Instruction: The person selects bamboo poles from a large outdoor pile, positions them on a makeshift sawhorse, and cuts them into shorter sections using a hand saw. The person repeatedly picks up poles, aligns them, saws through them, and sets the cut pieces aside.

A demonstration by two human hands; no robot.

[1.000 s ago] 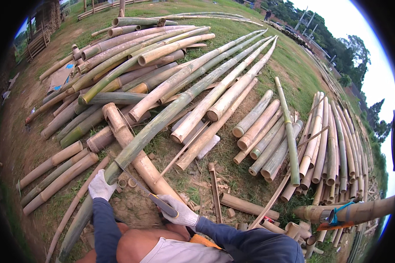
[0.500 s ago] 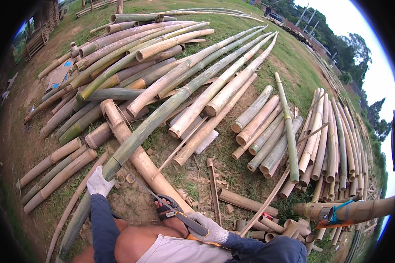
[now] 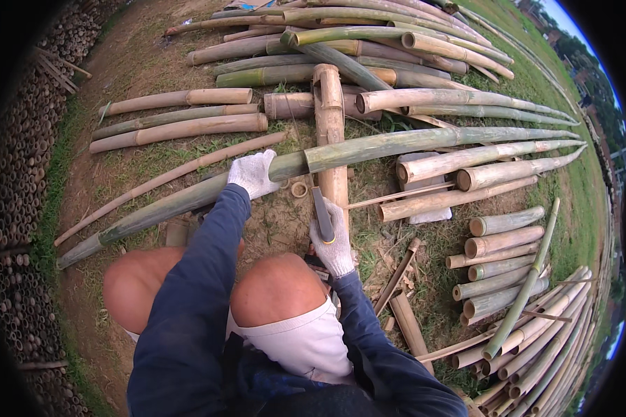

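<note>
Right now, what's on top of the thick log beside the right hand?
The green pole crosses over the log, hiding a strip of it. Lower down, the right hand, holding a grey tool, also blocks the view; contact with the log is hidden.

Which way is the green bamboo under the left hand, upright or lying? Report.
Lying: the green bamboo stretches sideways beneath the left hand, beside a thin pole.

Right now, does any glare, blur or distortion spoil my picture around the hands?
Head view, centre: soft daylight without strong glare, left hand and right hand fairly sharp; head view, overall: the fisheye lens makes the long green pole look curved; head view, left rim: the stacked bamboo ends look dim beside the black border.
</note>
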